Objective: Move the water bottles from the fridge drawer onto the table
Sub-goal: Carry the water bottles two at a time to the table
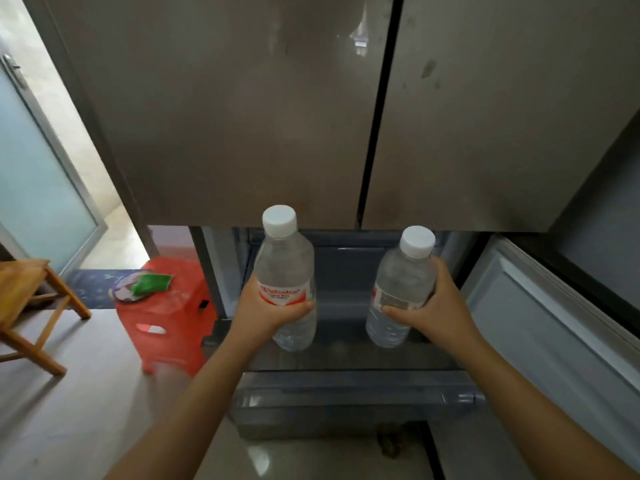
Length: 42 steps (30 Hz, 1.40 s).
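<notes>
My left hand point(266, 315) is wrapped round 1 upright water bottle point(287, 265) and my right hand point(434, 306) round the other bottle point(403, 278), both above the open fridge drawer point(346, 388), with what looks like the wooden table point(19, 289) off to my left.

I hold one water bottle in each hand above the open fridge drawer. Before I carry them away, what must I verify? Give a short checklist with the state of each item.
1. Left hand grips the left bottle round its label: ok.
2. Right hand grips the right bottle round its middle: ok.
3. White caps sit on both necks: ok.
4. Bottle bottoms higher than the front wall of the fridge drawer: cannot tell.
5. Fridge drawer closed: not ok, it stands open.
6. Floor at left free: not ok, a red stool stands beside the drawer.
</notes>
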{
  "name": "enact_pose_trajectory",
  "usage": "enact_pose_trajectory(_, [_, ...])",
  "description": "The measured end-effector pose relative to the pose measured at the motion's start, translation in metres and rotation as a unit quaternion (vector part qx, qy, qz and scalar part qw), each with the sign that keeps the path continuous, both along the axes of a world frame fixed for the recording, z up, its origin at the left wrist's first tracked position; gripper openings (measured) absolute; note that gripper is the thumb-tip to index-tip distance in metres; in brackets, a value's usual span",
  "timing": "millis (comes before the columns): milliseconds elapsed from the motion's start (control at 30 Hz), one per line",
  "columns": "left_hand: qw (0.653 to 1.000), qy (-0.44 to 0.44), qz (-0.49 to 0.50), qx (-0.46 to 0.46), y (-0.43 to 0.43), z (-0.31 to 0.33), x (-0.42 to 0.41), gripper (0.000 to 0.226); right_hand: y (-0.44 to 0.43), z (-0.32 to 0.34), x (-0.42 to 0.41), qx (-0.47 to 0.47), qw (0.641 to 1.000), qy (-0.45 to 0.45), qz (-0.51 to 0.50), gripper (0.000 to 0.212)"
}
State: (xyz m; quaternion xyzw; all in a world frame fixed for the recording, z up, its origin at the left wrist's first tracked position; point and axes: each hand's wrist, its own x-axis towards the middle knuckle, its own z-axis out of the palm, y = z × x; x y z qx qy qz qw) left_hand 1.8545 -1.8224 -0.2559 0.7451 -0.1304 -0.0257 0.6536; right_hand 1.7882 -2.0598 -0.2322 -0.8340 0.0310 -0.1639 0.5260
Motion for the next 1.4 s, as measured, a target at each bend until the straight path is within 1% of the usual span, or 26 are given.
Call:
enact_pose_trajectory(67, [0.999, -0.013, 0.037, -0.015, 0.011, 0.011, -0.012, 0.056, 0.009, 0.009, 0.0, 0.006, 1.0, -0.008, 0.026, 0.077])
enact_pose_trajectory(200, [0.99, -0.009, 0.14, -0.022, 0.031, 0.026, -0.052, 0.051, 0.029, 0.023, -0.004, 0.013, 0.995, -0.016, 0.102, 0.071])
enact_pose_trajectory(233, [0.988, -0.004, 0.152, -0.031, 0.036, 0.025, -0.058, 0.052, 0.033, 0.024, -0.004, 0.016, 0.993, -0.02, 0.114, 0.07])
enact_pose_trajectory(267, [0.984, 0.001, 0.173, -0.032, 0.042, 0.025, -0.07, 0.06, 0.037, 0.025, -0.006, 0.019, 0.991, -0.025, 0.13, 0.07])
enact_pose_trajectory(333, [0.972, 0.015, 0.23, -0.04, 0.046, 0.028, -0.101, 0.086, 0.042, 0.026, -0.015, 0.018, 0.984, -0.027, 0.175, 0.07])
enact_pose_trajectory(433, [0.95, 0.016, 0.307, -0.053, 0.048, 0.024, -0.146, 0.082, 0.045, 0.021, -0.03, 0.023, 0.973, -0.009, 0.23, 0.073])
enact_pose_trajectory(467, [0.944, 0.019, 0.325, -0.05, 0.048, 0.02, -0.159, 0.084, 0.046, 0.017, -0.036, 0.025, 0.969, -0.003, 0.246, 0.074])
enact_pose_trajectory(533, [0.937, 0.022, 0.346, -0.043, 0.043, 0.015, -0.188, 0.081, 0.049, 0.011, -0.047, 0.027, 0.961, 0.01, 0.276, 0.075])
enact_pose_trajectory(600, [0.927, 0.038, 0.372, -0.035, 0.041, 0.004, -0.215, 0.07, 0.053, 0.003, -0.06, 0.023, 0.948, 0.035, 0.315, 0.075])
enact_pose_trajectory(733, [0.907, 0.069, 0.414, -0.028, 0.036, -0.015, -0.265, 0.052, 0.066, -0.016, -0.077, -0.033, 0.932, 0.075, 0.354, 0.073])
enact_pose_trajectory(800, [0.895, 0.077, 0.439, -0.018, 0.037, -0.023, -0.288, 0.048, 0.074, -0.025, -0.085, -0.057, 0.925, 0.085, 0.366, 0.074])
enact_pose_trajectory(900, [0.873, 0.097, 0.478, -0.019, 0.043, -0.035, -0.323, 0.052, 0.083, -0.036, -0.098, -0.091, 0.914, 0.094, 0.383, 0.076])
enact_pose_trajectory(1067, [0.839, 0.095, 0.535, -0.031, 0.055, -0.045, -0.369, 0.043, 0.097, -0.042, -0.123, -0.11, 0.9, 0.083, 0.414, 0.072])
enact_pose_trajectory(1233, [0.819, 0.089, 0.565, -0.043, 0.063, -0.05, -0.424, 0.048, 0.118, -0.046, -0.162, -0.11, 0.881, 0.069, 0.455, 0.073])
enact_pose_trajectory(1333, [0.809, 0.103, 0.576, -0.05, 0.07, -0.06, -0.474, 0.059, 0.133, -0.047, -0.197, -0.106, 0.87, 0.07, 0.477, 0.075])
enact_pose_trajectory(1400, [0.801, 0.107, 0.587, -0.054, 0.075, -0.065, -0.507, 0.054, 0.142, -0.051, -0.222, -0.116, 0.862, 0.074, 0.489, 0.079])
